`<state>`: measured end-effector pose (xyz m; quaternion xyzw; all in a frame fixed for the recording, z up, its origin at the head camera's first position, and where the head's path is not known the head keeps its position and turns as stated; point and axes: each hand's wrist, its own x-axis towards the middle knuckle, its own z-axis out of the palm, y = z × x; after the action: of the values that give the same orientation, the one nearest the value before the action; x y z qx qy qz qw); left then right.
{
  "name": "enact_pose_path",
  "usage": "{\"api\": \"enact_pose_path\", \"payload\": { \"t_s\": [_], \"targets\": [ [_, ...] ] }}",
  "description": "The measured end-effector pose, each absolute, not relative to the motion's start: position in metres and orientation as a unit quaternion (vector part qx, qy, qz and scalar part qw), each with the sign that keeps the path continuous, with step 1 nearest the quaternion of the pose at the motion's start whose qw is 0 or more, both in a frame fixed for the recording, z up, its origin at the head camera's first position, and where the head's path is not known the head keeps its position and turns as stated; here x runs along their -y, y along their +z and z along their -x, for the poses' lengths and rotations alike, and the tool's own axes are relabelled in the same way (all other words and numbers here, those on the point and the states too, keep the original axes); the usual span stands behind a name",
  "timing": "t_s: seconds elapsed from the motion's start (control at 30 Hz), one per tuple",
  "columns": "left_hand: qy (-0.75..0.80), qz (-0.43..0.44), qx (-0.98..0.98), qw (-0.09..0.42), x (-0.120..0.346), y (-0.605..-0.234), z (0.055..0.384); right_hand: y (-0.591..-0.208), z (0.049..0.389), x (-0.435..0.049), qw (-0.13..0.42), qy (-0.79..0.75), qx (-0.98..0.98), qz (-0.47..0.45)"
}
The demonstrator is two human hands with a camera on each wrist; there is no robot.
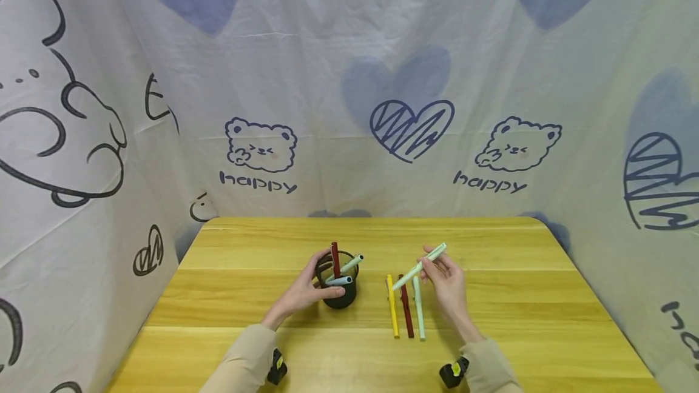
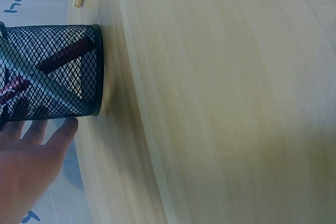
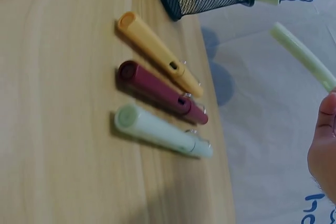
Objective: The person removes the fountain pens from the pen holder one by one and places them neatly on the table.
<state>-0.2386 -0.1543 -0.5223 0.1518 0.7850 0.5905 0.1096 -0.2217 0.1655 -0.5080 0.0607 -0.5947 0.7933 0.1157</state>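
Fingers of right hand (image 1: pixel 446 287) pinched slim, cylindrical pale-green pen (image 1: pixel 414 271).
Nine o'clock of it: left hand (image 1: pixel 303 288), fingers spread, gripped black cylindrical wire-mesh cup (image 1: pixel 341 299).

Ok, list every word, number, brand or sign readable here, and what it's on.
"happy": back cloth, under left bear.
"happy": back cloth, under right bear.
"ha", cut off: right cloth.
"E"-like mark, cut by a fold: left cloth.
Left wrist view: "happy", on cloth; another mark, cut off, unreadable.
Right wrist view: "ha", cut off, on cloth.
Wrist cameras: yellow patches too small to read.
Pens: no readable text.
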Motion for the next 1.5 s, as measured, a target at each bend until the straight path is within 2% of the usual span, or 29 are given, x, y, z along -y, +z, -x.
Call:
{"api": "enact_pose_path", "payload": {
  "t_s": [0.23,0.7,1.13,1.5],
  "targets": [
    [0.59,-0.152,-0.785,0.108,0.154,-0.523,0.239,-0.513,0.219,-0.177,0.139,0.76,0.632,-0.054],
    [0.594,-0.156,-0.781,0.113,0.154,-0.524,0.241,-0.527,0.212,-0.199,0.132,0.705,0.695,-0.054],
    [0.594,-0.154,-0.782,0.113,0.155,-0.523,0.239,-0.536,0.209,-0.215,0.111,0.664,0.737,-0.056],
    [0.594,-0.153,-0.781,0.113,0.155,-0.524,0.239,-0.537,0.208,-0.226,0.062,0.636,0.769,-0.027]
  ]
}}
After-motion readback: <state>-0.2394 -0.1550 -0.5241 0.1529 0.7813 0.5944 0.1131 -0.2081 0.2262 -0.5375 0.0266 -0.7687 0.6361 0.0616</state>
